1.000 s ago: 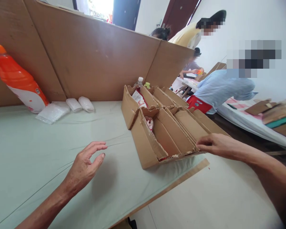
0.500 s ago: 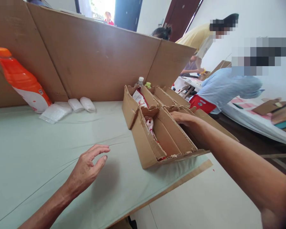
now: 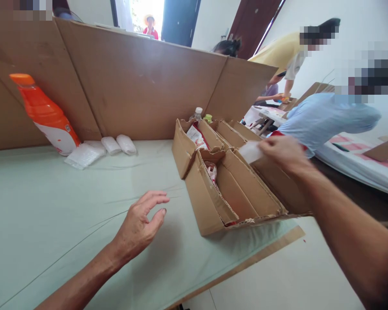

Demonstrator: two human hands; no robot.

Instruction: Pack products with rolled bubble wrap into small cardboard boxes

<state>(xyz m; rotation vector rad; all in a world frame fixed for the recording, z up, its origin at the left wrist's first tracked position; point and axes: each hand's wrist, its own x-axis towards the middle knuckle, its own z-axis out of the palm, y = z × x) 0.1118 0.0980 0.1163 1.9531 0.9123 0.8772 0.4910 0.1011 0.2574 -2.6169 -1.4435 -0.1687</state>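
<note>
Above the right-hand compartments of the cardboard boxes point(image 3: 207, 215), my right hand point(image 3: 283, 150) is closed on a whitish translucent packet point(image 3: 248, 151), blurred by motion. It looks like a small plastic bag, though its exact kind is unclear. My left hand point(image 3: 145, 215) hovers over the table left of the boxes, thumb and fingers apart, holding nothing. Inside the near box a red and white wrapper point(image 3: 211, 171) shows, and another printed packet point(image 3: 197, 137) sits in the box behind it. The bottoms of the right-hand compartments are hidden.
An orange bottle point(image 3: 50, 114) leans against a tall cardboard partition point(image 3: 142, 82). Beside it on the pale green table cover point(image 3: 67, 211) lie several clear, wrapped packets point(image 3: 110, 145). Behind the boxes stands a clear bottle point(image 3: 198, 113). A person in light blue point(image 3: 330, 118) is close on the right.
My right hand has risen out of the right-hand compartment with the whitish packet in its fingers. My left hand keeps its open shape. The whole view has shifted slightly.
</note>
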